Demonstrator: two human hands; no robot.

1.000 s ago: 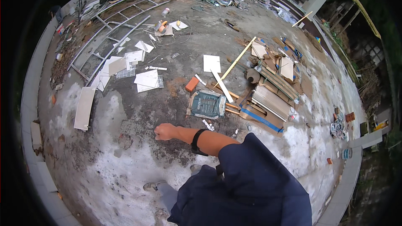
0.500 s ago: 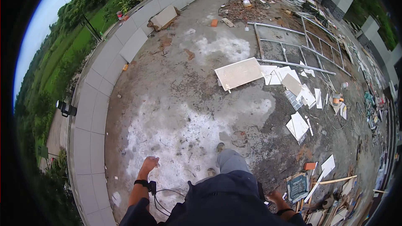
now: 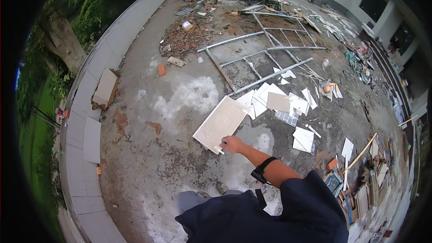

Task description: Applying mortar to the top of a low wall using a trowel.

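Observation:
My right hand [image 3: 231,144] reaches out ahead of me with its fingers curled in, and nothing shows in them. In the view it overlaps the lower corner of a beige ribbed tile [image 3: 220,123] lying on the ground; I cannot tell whether they touch. A small white piece [image 3: 220,150] sits by that corner, just beside my fingertips. The right wrist wears a black band [image 3: 262,169]. My left hand is out of view.
Broken white tiles [image 3: 255,103] lie beyond the beige one. Behind them a metal frame [image 3: 265,79] rests on the ground. Wood scraps [image 3: 366,189] pile up at right, rubble [image 3: 186,40] farther off. A low tiled wall [image 3: 92,139] runs along the left.
The view has swung to the right, and the beige tile is nearer. My right hand has come up and forward from my side; my left hand has gone out of view.

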